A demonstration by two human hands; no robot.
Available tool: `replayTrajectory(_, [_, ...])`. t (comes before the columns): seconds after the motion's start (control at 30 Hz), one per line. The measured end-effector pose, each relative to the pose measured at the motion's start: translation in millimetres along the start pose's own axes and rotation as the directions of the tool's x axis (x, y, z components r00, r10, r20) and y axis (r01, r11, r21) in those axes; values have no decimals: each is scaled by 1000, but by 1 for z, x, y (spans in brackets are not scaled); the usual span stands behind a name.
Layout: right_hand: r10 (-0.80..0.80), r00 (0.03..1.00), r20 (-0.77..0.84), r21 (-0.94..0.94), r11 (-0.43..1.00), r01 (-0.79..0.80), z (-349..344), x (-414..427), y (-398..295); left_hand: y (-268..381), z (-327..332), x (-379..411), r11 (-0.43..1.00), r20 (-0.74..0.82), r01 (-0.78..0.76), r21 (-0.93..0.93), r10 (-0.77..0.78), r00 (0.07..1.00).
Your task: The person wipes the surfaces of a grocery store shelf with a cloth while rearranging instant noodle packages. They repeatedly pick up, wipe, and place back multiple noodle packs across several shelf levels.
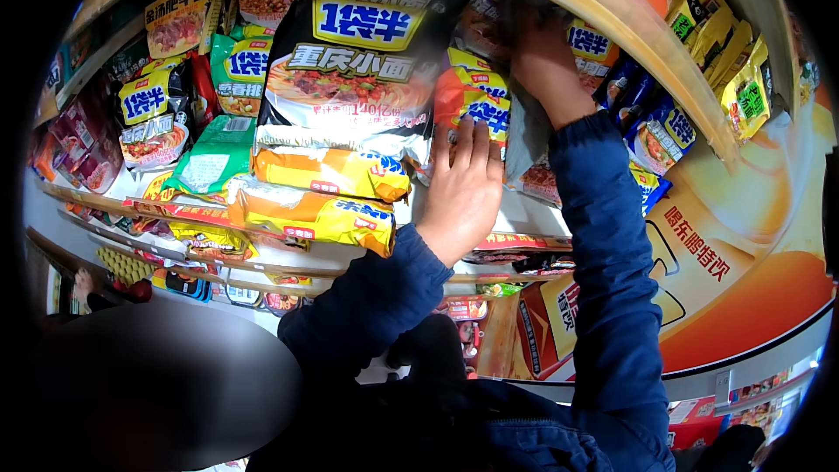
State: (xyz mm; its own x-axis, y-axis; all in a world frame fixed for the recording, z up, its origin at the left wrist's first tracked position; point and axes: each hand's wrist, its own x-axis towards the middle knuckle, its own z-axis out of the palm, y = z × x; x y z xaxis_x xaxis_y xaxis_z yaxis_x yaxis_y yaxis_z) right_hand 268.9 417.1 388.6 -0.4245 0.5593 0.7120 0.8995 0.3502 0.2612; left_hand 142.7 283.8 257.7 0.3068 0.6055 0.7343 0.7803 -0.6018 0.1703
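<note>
My left hand (467, 187) lies against the front of an orange-and-yellow instant noodle packet (477, 82). Its fingers point up the packet and sit slightly apart; the thumb is hidden, so any grip is unclear. Deeper on the shelf, my right hand (544, 59) reaches among upright packets, its fingertips lost in shadow. Between the two hands shows the greyish side of a packet (523, 134). Left of my left hand stands a large black noodle packet (347, 78) with a picture of noodles.
Two yellow packets (314, 213) lie at the shelf's front, one overhanging its edge. A green packet (210, 157) lies beside them. Above my right arm curves a shelf edge (629, 19). Blue packets (662, 128) stand on the right. A person's hand (84, 285) appears far left.
</note>
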Motion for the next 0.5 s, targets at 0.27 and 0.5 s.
replayTrajectory(0.27, [-149,971,185,145,982,123,-35,-3,-22,-6,3,-1,1000,-46,-17,24,18,999])
replayTrajectory(0.5, [-299,944,136,72,954,292,-8,-6,-20,-4,8,-1,999,-45,-50,13,50,998])
